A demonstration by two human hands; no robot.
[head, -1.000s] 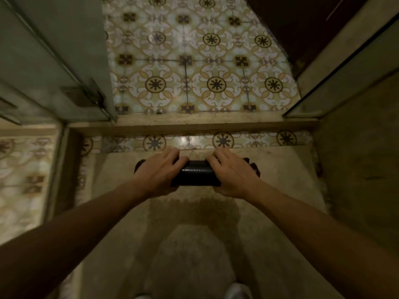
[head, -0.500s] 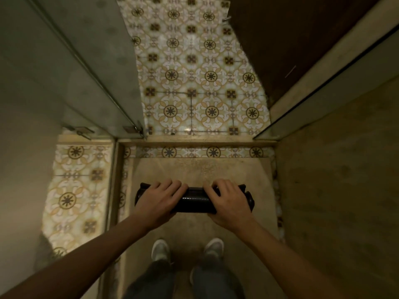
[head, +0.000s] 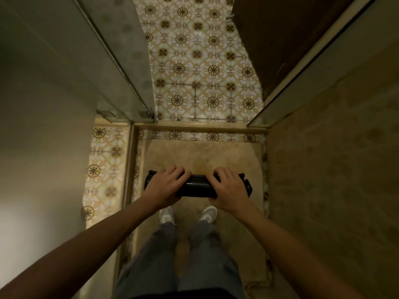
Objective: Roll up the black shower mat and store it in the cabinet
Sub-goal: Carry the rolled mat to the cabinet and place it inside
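Note:
The black shower mat (head: 197, 187) is rolled into a tight horizontal cylinder and held in the air above the beige shower floor. My left hand (head: 165, 186) grips its left part from above, fingers curled over the top. On the right part sits my right hand (head: 230, 188), gripping the same way. Both ends of the roll stick out past my hands. No cabinet can be made out in this view.
A glass shower door (head: 121, 67) stands open at the left, and a glass panel (head: 302, 83) runs along the right. A raised threshold (head: 198, 127) separates the shower floor from patterned tiles (head: 200, 61). A dark wooden door (head: 280, 33) is at upper right. My legs and white shoes (head: 187, 215) are below.
I have risen from a crouch to standing, lifting the rolled mat off the floor with both hands. My legs and shoes have come into view below the roll.

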